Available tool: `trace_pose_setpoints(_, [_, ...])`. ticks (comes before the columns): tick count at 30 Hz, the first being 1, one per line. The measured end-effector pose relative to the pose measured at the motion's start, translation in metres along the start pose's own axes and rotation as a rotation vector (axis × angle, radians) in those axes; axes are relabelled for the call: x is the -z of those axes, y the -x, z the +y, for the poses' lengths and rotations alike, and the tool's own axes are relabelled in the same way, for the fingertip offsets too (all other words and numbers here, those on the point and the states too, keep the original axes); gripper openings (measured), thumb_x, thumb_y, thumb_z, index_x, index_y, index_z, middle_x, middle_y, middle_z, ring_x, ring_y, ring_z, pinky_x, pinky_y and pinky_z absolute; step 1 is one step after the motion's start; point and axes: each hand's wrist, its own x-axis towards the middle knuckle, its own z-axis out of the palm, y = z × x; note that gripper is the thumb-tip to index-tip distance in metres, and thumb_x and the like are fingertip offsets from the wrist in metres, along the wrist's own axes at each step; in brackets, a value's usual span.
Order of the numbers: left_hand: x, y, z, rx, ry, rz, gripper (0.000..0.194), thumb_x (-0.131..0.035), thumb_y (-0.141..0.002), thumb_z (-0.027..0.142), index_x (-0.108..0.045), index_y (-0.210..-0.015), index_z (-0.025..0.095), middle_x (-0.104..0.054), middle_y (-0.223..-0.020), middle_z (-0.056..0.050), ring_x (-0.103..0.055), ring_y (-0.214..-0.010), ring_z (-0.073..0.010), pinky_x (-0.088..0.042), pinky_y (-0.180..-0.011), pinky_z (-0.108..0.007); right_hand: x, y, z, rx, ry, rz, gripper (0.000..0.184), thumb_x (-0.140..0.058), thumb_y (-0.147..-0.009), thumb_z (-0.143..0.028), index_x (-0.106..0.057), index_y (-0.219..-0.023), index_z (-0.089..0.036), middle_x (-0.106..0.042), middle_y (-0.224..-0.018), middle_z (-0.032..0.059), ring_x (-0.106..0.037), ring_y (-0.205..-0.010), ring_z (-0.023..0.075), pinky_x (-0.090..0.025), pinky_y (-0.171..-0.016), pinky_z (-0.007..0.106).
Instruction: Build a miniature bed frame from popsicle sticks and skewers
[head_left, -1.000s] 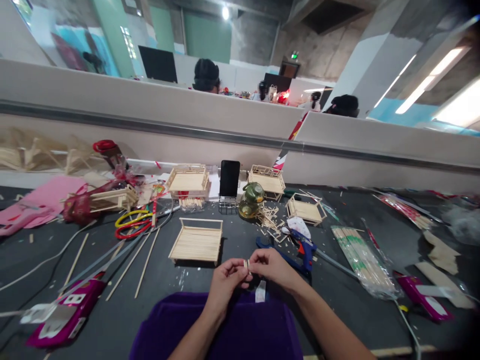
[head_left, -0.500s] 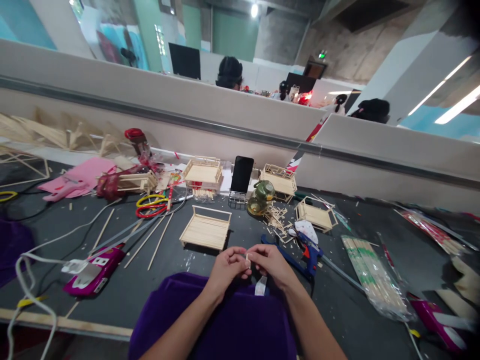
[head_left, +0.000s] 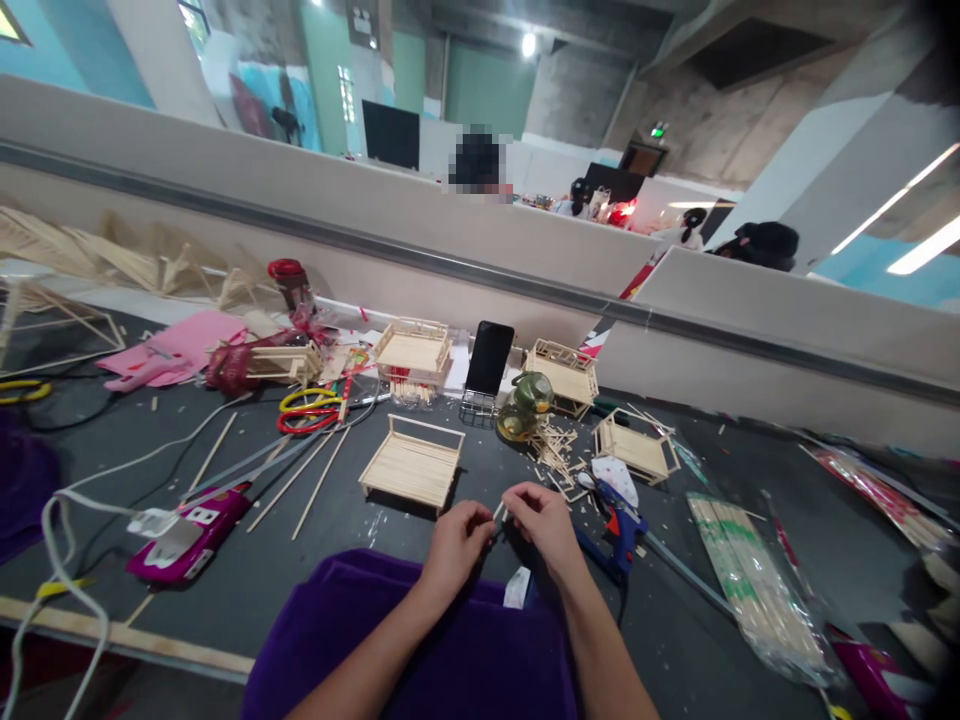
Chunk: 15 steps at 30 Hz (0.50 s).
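My left hand is closed in a pinch, with a short wooden stick at its fingertips. Close beside it, my right hand pinches another short wooden stick. The fingers partly hide both pieces, and a narrow gap separates the hands. Just beyond the left hand stands a small bed-like frame made of wooden sticks, with a raised rail at its back. A blue hot glue gun lies to the right of my right hand. Purple cloth is spread beneath my forearms.
More stick frames stand at the back near a phone on a wire stand. Loose stick bits lie by a green-lidded jar. Bagged sticks are at right; a magenta power strip and cables lie left.
My hands have drawn slightly apart, and two short sticks now show between the fingertips. The whole view has shifted a little; the stick frames stay in place.
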Motion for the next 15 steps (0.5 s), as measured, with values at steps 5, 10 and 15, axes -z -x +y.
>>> trace_pose_setpoints(5, [0.001,-0.001,0.009,0.105,0.26,-0.067,0.039,-0.06,-0.079,0.05,-0.069,-0.087,0.013,-0.065,-0.068,-0.004,-0.053,-0.042,-0.0091,-0.04,-0.038,-0.02,-0.004,-0.001,0.002,0.016,0.032,-0.061,0.028,-0.065,-0.075,-0.043,-0.068,-0.075,-0.015,-0.055,-0.052,-0.0024,-0.04,-0.04,0.0078,-0.029,-0.037,0.019])
trace_pose_setpoints(10, [0.003,0.001,0.016,0.217,0.422,-0.138,0.042,-0.076,-0.066,0.051,-0.07,-0.074,0.01,-0.066,-0.068,-0.006,-0.059,-0.05,-0.0109,-0.047,-0.043,-0.02,-0.009,0.004,-0.003,-0.039,-0.032,-0.082,0.033,-0.068,-0.072,-0.047,-0.068,-0.075,-0.015,-0.057,-0.05,-0.0017,-0.044,-0.04,0.0089,-0.031,-0.037,0.019])
trace_pose_setpoints(15, [0.007,0.003,0.021,0.263,0.447,-0.16,0.038,-0.077,-0.068,0.047,-0.071,-0.072,0.01,-0.065,-0.062,-0.005,-0.059,-0.049,-0.0098,-0.048,-0.045,-0.019,-0.008,0.007,-0.007,-0.1,-0.169,-0.127,0.039,-0.07,-0.071,-0.051,-0.07,-0.087,-0.015,-0.062,-0.057,0.0004,-0.049,-0.044,0.0105,-0.036,-0.039,0.02])
